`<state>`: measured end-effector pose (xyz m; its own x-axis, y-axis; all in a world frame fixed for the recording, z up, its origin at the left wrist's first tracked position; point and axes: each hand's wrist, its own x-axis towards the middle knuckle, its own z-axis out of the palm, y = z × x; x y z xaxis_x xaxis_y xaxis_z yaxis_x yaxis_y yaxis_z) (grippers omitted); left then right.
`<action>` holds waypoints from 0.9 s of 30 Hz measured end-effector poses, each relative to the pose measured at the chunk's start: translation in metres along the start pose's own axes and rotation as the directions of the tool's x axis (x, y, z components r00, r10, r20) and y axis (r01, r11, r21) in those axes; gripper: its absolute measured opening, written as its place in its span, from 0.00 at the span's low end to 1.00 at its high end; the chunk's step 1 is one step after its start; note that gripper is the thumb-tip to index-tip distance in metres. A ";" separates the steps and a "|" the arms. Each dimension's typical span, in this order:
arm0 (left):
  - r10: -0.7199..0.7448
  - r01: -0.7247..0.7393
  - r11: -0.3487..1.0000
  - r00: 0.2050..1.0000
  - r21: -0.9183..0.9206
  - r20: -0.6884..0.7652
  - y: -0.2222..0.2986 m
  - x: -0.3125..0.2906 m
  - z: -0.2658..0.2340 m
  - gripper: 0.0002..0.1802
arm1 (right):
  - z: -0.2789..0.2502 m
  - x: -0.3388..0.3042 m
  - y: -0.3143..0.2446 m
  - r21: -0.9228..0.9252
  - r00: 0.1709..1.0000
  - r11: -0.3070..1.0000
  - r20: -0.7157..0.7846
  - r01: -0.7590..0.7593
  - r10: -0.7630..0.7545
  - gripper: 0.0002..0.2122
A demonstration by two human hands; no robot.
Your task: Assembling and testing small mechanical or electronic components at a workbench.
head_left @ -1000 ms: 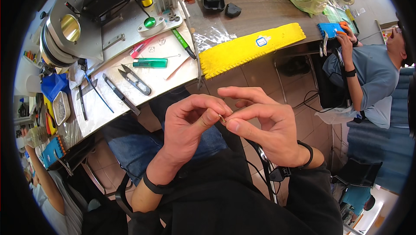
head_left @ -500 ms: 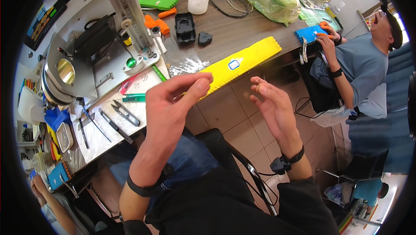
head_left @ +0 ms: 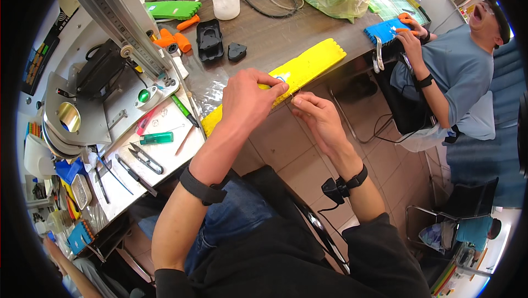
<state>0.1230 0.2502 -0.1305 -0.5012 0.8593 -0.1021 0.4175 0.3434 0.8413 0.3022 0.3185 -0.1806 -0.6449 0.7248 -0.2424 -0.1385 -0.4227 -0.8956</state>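
A long yellow strip (head_left: 316, 59) with toothed edges lies along the table's front edge, partly covered by my left hand. My left hand (head_left: 248, 93) reaches over it, thumb and forefinger pinched together near its front edge. Just to the right, past the table edge, my right hand (head_left: 320, 117) is closed with thumb and fingertips together. The two sets of fingertips nearly meet. Something tiny and thin seems to show between them, too small to name.
Behind the strip stand a black case (head_left: 210, 40), a small black block (head_left: 237, 52) and a clear cup (head_left: 225, 1). Left are a metal stand (head_left: 118, 15), snips (head_left: 146, 158) and a green lighter (head_left: 157, 138). A co-worker at right holds a blue strip (head_left: 385, 30).
My hands have come closer together, the left moving up and right onto the yellow strip, the right moving left and closing its fingers. The view has shifted slightly.
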 end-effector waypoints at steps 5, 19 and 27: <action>-0.036 0.036 0.999 0.999 0.030 0.011 0.005 0.000 -0.002 0.16 | 0.001 0.004 0.000 -0.017 1.000 0.999 -0.013 -0.029 0.029 0.10; -0.027 0.029 0.997 0.999 0.077 -0.024 0.004 -0.001 0.001 0.15 | 0.000 0.007 0.004 -0.124 0.999 0.992 -0.041 -0.019 0.014 0.08; 0.030 -0.024 0.996 0.997 0.090 -0.070 0.002 -0.003 0.006 0.14 | -0.007 0.009 0.013 -0.187 0.999 0.982 -0.033 0.017 -0.024 0.09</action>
<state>0.1299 0.2510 -0.1315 -0.5402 0.8406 -0.0395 0.4954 0.3556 0.7925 0.2996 0.3234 -0.1966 -0.6163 0.7523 -0.2330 -0.0065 -0.3007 -0.9537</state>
